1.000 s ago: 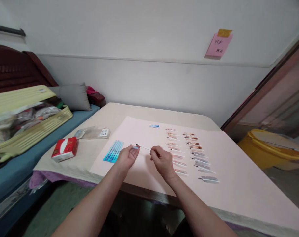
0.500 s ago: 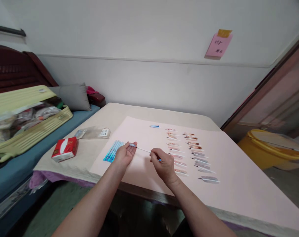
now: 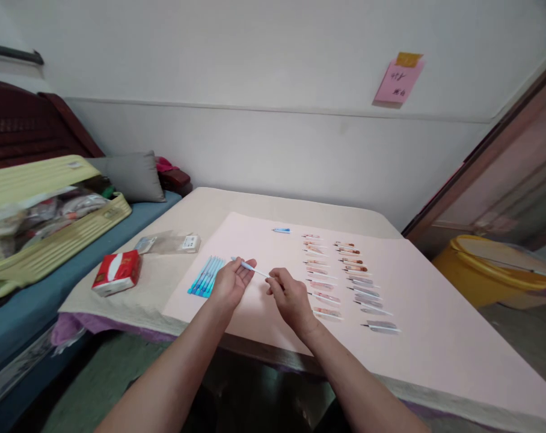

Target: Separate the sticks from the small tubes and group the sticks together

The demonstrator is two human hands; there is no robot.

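My left hand (image 3: pixel 231 281) is closed on a light blue pen barrel (image 3: pixel 245 264), with its palm turned partly up. From the barrel's right end runs a thin white pen refill (image 3: pixel 260 273), which looks partly inside it. The fingers of my right hand (image 3: pixel 291 297) pinch the refill's other end; whether they hold anything more is hidden. Several blue pens (image 3: pixel 205 278) lie side by side just left of my left hand. Beyond my hands rests a pen taken apart, with a blue part (image 3: pixel 282 230).
On the pink sheet (image 3: pixel 264 337), right of my hands, lie columns of pen parts with brown pieces (image 3: pixel 354 261) and grey pieces (image 3: pixel 383 326). A red tissue pack (image 3: pixel 117 273) and clear packaging (image 3: pixel 169 242) sit at left. A yellow bin (image 3: pixel 471 273) stands at right.
My right hand has moved slightly left, bringing the refill into the barrel. The refill's dark tip, seen before at the barrel's end, no longer shows. A blue piece in my right hand is now hidden.
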